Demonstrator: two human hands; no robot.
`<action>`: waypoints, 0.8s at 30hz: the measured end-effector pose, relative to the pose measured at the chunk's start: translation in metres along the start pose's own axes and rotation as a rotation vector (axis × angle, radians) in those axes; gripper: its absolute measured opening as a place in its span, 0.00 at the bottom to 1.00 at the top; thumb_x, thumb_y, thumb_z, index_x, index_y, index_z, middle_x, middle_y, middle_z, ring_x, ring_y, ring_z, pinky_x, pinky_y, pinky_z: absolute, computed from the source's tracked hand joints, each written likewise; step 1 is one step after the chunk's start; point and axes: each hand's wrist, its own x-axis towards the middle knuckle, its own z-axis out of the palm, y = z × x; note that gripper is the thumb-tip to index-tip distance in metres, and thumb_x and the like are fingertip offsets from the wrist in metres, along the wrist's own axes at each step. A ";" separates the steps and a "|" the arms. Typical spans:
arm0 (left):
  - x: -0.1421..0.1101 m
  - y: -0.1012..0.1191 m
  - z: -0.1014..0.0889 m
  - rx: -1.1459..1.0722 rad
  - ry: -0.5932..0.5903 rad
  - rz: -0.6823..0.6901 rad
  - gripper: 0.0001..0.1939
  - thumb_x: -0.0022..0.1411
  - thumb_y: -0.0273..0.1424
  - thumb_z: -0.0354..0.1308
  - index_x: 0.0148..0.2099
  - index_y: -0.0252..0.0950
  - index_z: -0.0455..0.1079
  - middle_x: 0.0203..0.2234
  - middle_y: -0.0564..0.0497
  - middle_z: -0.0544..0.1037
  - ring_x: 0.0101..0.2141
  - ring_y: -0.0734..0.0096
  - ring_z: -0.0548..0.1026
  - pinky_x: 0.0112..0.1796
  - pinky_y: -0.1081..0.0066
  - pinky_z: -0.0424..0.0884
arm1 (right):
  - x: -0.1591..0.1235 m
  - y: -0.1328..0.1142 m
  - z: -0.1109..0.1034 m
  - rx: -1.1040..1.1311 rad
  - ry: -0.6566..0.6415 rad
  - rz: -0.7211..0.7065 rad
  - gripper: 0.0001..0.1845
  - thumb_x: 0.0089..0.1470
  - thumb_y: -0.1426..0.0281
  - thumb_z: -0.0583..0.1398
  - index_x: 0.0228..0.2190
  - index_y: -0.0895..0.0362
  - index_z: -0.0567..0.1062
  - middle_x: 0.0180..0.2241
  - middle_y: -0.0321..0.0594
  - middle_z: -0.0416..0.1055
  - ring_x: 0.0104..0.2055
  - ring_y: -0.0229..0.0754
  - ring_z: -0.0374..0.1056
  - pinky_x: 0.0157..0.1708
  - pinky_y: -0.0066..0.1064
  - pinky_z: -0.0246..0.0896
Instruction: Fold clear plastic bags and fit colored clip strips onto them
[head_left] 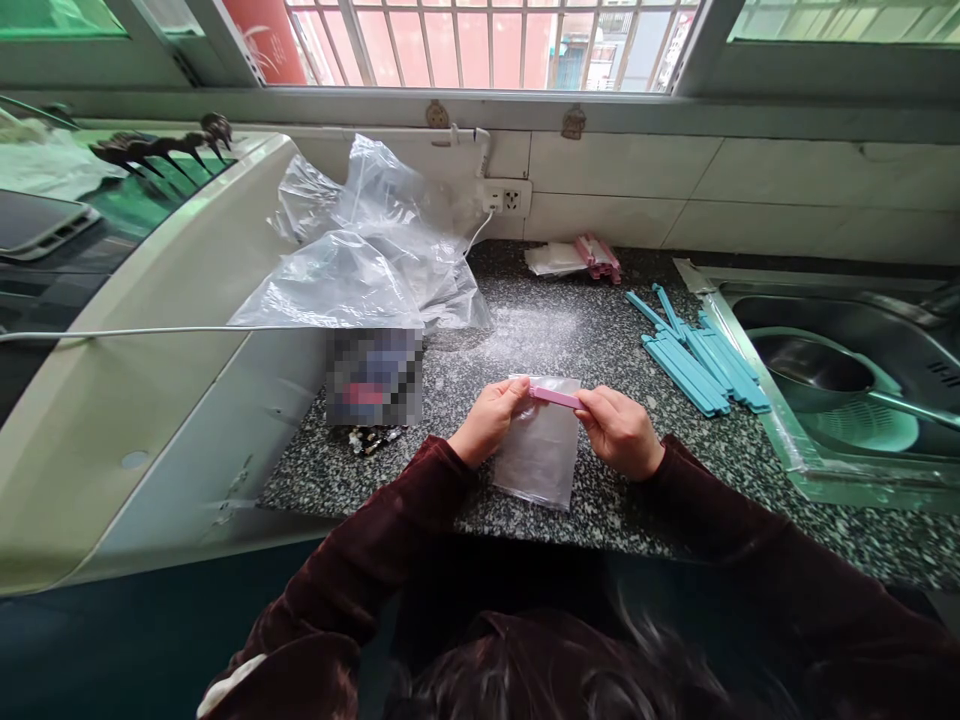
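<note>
A pink sealing clip [555, 398], a narrow plastic strip, is held level between my two hands above the counter. My left hand [491, 418] pinches its left end, with the thumb along the top. The right end sits in the closed fingers of my right hand [621, 430]. Beneath the strip lies a small clear plastic bag [537, 462], its upper edge showing just past the strip. Whether the strip is fastened on the bag I cannot tell.
Blue sealing clips [686, 360] lie in a loose pile beside the sink [795, 440]. Pink clips [598, 257] and small bags [555, 259] rest by the wall. A large crumpled plastic bag [360, 265] stands back left. A white cable [150, 330] crosses at left.
</note>
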 end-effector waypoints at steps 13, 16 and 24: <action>-0.001 0.003 0.003 -0.016 0.022 -0.006 0.25 0.44 0.51 0.63 0.23 0.32 0.63 0.16 0.57 0.63 0.20 0.81 0.57 0.24 0.74 0.52 | -0.004 0.003 0.003 0.045 0.011 -0.002 0.10 0.59 0.72 0.52 0.41 0.60 0.69 0.27 0.43 0.70 0.28 0.40 0.65 0.29 0.30 0.64; -0.001 0.005 0.004 -0.026 0.026 -0.021 0.24 0.44 0.50 0.63 0.23 0.32 0.63 0.15 0.57 0.63 0.19 0.81 0.57 0.23 0.74 0.53 | -0.004 0.004 0.003 0.048 0.014 -0.005 0.11 0.59 0.72 0.52 0.43 0.59 0.69 0.28 0.43 0.71 0.28 0.40 0.65 0.30 0.31 0.65; -0.001 0.004 0.005 -0.074 0.043 -0.046 0.24 0.41 0.49 0.65 0.23 0.32 0.64 0.15 0.57 0.65 0.19 0.81 0.59 0.23 0.75 0.53 | -0.003 0.004 0.003 0.064 0.024 -0.012 0.12 0.59 0.72 0.52 0.43 0.60 0.69 0.28 0.44 0.71 0.29 0.40 0.66 0.31 0.31 0.67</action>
